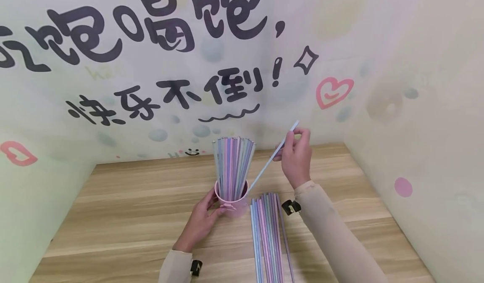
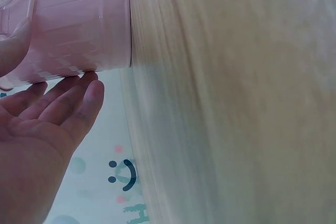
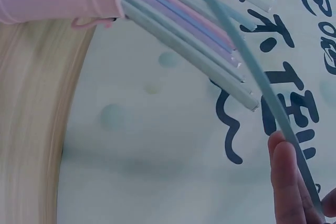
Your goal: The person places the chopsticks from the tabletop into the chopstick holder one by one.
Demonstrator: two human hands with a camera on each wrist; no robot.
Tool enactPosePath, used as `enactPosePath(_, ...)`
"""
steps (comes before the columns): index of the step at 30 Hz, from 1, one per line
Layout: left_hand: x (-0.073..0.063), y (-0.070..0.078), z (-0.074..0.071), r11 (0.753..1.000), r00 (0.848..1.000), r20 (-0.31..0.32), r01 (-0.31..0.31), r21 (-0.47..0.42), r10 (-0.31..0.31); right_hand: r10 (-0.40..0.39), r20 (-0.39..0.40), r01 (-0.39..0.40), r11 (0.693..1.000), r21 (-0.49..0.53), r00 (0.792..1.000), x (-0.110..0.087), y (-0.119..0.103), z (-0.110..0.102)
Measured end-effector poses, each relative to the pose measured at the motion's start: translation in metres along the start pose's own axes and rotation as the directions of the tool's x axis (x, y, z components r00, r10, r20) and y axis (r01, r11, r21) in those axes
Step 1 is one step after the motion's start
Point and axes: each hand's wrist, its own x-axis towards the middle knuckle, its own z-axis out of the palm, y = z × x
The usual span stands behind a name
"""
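A pink bucket [image 1: 237, 209] stands on the table, with a dense bundle of pastel straws [image 1: 232, 165] upright in it. My left hand [image 1: 200, 222] holds the bucket from the left, thumb at its front and fingertips against its side in the left wrist view. Between thumb and fingers, my right hand [image 1: 296, 159] pinches one pale blue straw [image 1: 270, 161] near its upper end. That straw slants down to the left, its lower tip at the bucket's right rim in the head view. Beside the bucket lies a row of loose straws [image 1: 266, 236].
The wood-grain table [image 1: 143, 215] meets a back wall [image 1: 181, 127] bearing large black lettering and pink hearts. Another wall [image 1: 423, 140] rises along the right edge, and one more closes off the left. Each wrist carries a small black strap piece [image 1: 291, 207].
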Motion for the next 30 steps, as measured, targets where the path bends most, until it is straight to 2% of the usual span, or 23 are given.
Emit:
enactPosePath(3, 0.0, 0.001, 0.0, 1.0, 1.0, -0.002, 0.003, 0.011, -0.003, -0.016, -0.022, 0.016, 1.0, 0.021, 1.0, 0.002, -0.004, 0.004)
enactPosePath(8, 0.0, 0.002, 0.001, 1.0, 1.0, -0.004, 0.019, 0.016, -0.019, -0.031, -0.023, 0.031, 0.999, -0.01, 0.999, 0.0, -0.003, 0.011)
enactPosePath(14, -0.001, 0.002, 0.002, 0.999, 1.0, -0.004, 0.026, 0.019, -0.026, -0.019, 0.058, 0.021, 1.0, -0.022, 0.998, -0.01, 0.005, 0.021)
enactPosePath(19, -0.001, 0.001, 0.001, 1.0, 1.0, 0.001, 0.013, 0.016, -0.013, -0.016, 0.144, 0.023, 0.999, -0.043, 0.989, -0.019, 0.015, 0.029)
enactPosePath(23, -0.001, 0.002, 0.0, 1.0, 1.0, 0.002, 0.014, 0.013, -0.014, -0.019, 0.213, 0.039, 0.995, -0.091, 0.977, -0.026, 0.021, 0.033)
enactPosePath(30, -0.001, 0.002, 0.0, 1.0, 1.0, 0.004, 0.02, 0.019, -0.021, 0.031, 0.247, 0.025, 0.974, -0.223, 0.969, -0.036, 0.028, 0.038)
